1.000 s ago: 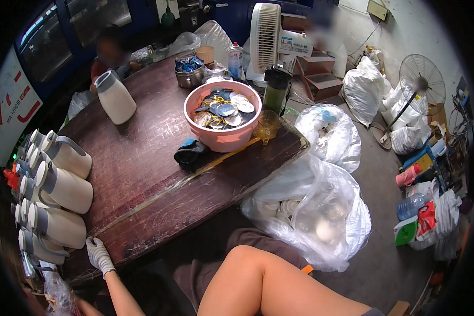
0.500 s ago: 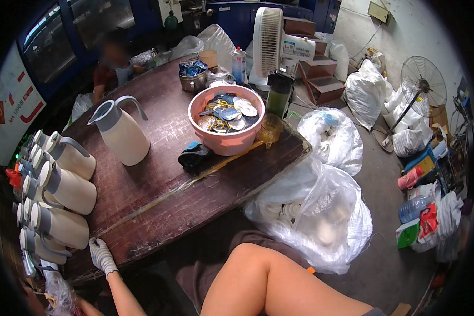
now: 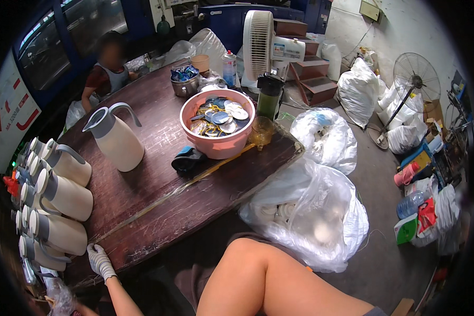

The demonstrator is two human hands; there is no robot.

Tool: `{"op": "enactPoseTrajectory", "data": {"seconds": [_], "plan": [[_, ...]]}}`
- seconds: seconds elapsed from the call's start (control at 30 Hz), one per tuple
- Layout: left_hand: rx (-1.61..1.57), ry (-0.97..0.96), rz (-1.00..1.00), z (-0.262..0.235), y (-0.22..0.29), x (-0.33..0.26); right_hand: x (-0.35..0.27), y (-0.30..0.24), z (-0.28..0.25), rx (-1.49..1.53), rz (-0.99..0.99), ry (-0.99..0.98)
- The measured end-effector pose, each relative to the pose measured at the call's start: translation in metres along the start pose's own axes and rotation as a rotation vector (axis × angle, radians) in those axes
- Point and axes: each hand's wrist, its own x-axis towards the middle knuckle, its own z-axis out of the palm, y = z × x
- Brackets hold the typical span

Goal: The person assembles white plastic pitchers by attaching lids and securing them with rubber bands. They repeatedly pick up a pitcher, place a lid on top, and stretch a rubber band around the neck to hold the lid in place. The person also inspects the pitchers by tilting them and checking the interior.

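Observation:
My right hand, in a pale striped glove, rests on the near left edge of the dark table. Its fingers lie over the edge, beside the nearest pitchers, and hold nothing visible. Low at the left rim, my left forearm reaches toward a crumpled clear plastic bag; the fingers there are hidden. Several cream pitchers with grey collars and handles are crowded at the table's left end, some leaning. Apart from them, one lidless cream pitcher with a grey spout and handle stands upright.
A pink basin of round discs stands on the table, near a metal pot, dark bottle, spray can and white fan. Plastic sacks lie right of the table. Another person sits across it.
The view has shifted slightly, moving the table items a little left in the picture. The person across the table shows more upright. My right hand stays at the table edge.

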Motion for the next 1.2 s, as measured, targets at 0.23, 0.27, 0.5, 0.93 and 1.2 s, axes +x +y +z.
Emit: {"op": "enactPoseTrajectory", "data": {"seconds": [0.23,0.27,0.5,0.93,1.2], "plan": [[0.026,-0.010,0.019,0.005,0.008,-0.002,-0.002,0.001,-0.003,-0.010,0.023,0.018],[0.027,-0.013,0.014,0.002,0.008,-0.002,-0.002,0.001,-0.003,-0.008,0.020,0.018],[0.022,-0.006,-0.009,0.002,-0.003,0.002,0.002,0.000,-0.003,-0.013,0.010,0.005],[0.016,-0.022,-0.010,-0.006,0.009,-0.005,0.003,-0.002,-0.003,-0.031,0.026,0.010],[0.012,-0.024,0.008,0.003,-0.002,0.001,0.006,-0.001,-0.001,-0.024,0.031,-0.012]]}}
